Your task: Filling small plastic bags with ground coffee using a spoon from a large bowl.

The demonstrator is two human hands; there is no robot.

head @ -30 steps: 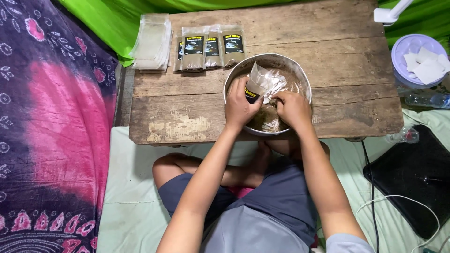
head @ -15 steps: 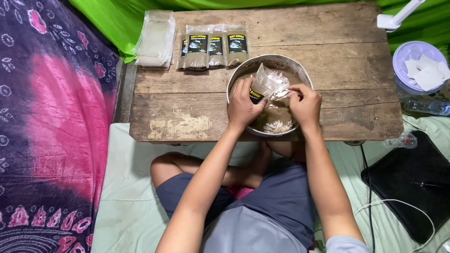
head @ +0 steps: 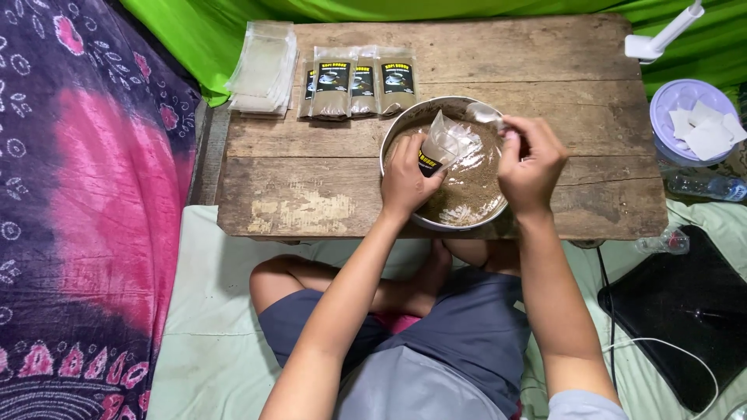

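The person wears dark blue-grey shorts [head: 467, 327] and a light grey shirt [head: 405, 389] just below them, with a short pale sleeve. Both forearms are bare, and so are the legs.

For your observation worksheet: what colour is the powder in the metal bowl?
Brown, a dull greyish brown. The powder fills the metal bowl; the head view shows it.

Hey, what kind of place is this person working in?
Probably a home floor workspace used for hand-packing, not a factory. The person sits cross-legged at a low wooden table, the left hand holding a clear pouch over a metal bowl of brown powder, with filled packets lined up behind.
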